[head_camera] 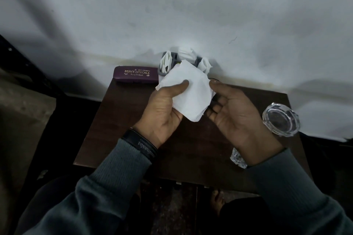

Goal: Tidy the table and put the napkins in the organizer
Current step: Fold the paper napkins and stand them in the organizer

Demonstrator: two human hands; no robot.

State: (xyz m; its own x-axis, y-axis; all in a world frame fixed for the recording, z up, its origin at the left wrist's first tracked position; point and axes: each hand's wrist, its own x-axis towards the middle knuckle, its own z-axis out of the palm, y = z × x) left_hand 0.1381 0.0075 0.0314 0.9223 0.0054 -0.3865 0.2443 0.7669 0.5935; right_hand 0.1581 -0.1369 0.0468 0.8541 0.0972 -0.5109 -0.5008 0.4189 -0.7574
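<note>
A white paper napkin [191,89] is held flat above the middle of the small dark wooden table [118,120]. My left hand [164,108] grips it, thumb pressed on its top. My right hand [235,110] is palm up at the napkin's right edge, fingers under that edge and thumb tip against it. Behind the napkin, against the wall, stands a grey organizer [174,57] with three folded white napkins [185,53] standing in its slots; its front is hidden by the held napkin.
A maroon glasses case [136,74] lies at the table's back left corner. A clear glass ashtray [280,119] sits at the right edge, and a smaller piece of clear glass [237,156] lies under my right wrist. White wall behind; a bare foot [216,201] below the table.
</note>
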